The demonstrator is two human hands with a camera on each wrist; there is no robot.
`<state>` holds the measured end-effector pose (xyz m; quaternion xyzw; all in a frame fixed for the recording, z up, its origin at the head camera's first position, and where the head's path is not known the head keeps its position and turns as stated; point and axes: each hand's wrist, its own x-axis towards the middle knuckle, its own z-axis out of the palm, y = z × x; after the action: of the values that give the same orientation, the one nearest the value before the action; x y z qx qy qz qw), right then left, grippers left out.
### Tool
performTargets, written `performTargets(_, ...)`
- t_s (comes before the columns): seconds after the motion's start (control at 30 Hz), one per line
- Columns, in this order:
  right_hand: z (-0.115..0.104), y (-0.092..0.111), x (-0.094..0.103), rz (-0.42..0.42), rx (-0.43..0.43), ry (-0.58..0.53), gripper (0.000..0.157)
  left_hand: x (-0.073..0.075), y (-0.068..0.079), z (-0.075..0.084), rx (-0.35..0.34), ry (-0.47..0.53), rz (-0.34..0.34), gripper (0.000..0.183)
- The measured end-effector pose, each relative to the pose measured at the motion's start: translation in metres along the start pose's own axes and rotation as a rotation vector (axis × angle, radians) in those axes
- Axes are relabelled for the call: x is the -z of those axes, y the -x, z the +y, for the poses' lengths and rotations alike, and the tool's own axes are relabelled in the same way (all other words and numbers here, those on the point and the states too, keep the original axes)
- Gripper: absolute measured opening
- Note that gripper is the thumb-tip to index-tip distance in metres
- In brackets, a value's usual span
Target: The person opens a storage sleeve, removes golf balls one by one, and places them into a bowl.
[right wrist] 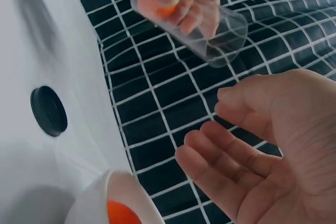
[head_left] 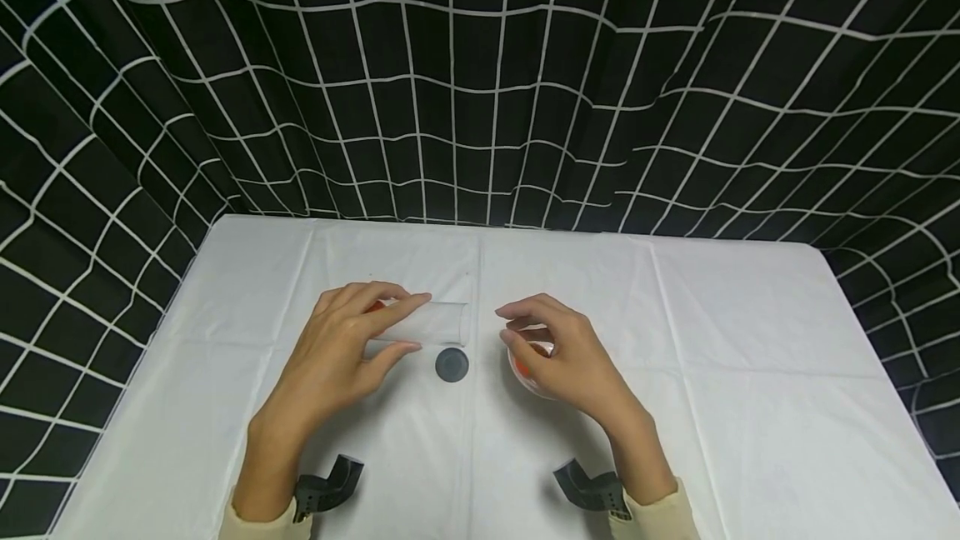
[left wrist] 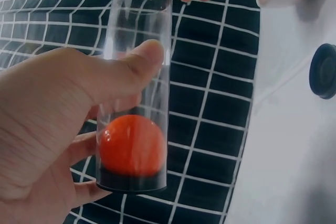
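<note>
My left hand [head_left: 333,348] grips a clear plastic tube [head_left: 444,323], fingers on one side and thumb on the other. Inside, an orange ball [left wrist: 132,145] sits at the tube's dark-capped end; the opposite end, pointing toward my right hand, is uncapped. My right hand [head_left: 566,361] holds nothing, its fingers loosely bent and thumb apart from them. Under it stands a white cup [right wrist: 90,203] with orange showing inside [right wrist: 121,213], partly hidden by the hand in the head view. Between the hands, a round black cap [head_left: 452,365] lies flat on the table.
A white cloth with fold creases covers the table [head_left: 750,423]. Black curtains with a white grid [head_left: 465,107] stand behind it and along both sides. A dark wrist mount [head_left: 330,483] sticks out from each sleeve, over the table's near part.
</note>
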<state>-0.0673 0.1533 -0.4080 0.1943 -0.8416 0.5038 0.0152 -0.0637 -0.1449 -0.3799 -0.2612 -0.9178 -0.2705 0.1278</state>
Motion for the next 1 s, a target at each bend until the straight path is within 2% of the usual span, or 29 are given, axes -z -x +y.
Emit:
performTargets(0.17,-0.006,0.0,-0.004,-0.001,0.006,-0.057,0.024,0.0,0.0,0.0,-0.016,-0.021,-0.007,0.056)
performTargets(0.47,-0.019,0.0,-0.011,0.016,-0.039,-0.196,0.03,0.002,-0.001,0.004,-0.038,-0.084,-0.013,0.057)
performTargets(0.77,-0.021,-0.002,-0.02,0.015,0.012,-0.381,0.038,0.004,-0.001,0.007,-0.069,-0.123,0.021,0.059)
performTargets(1.0,-0.021,-0.004,-0.03,0.035,0.04,-0.445,0.038,0.007,-0.001,0.008,-0.092,-0.158,0.06,0.06)
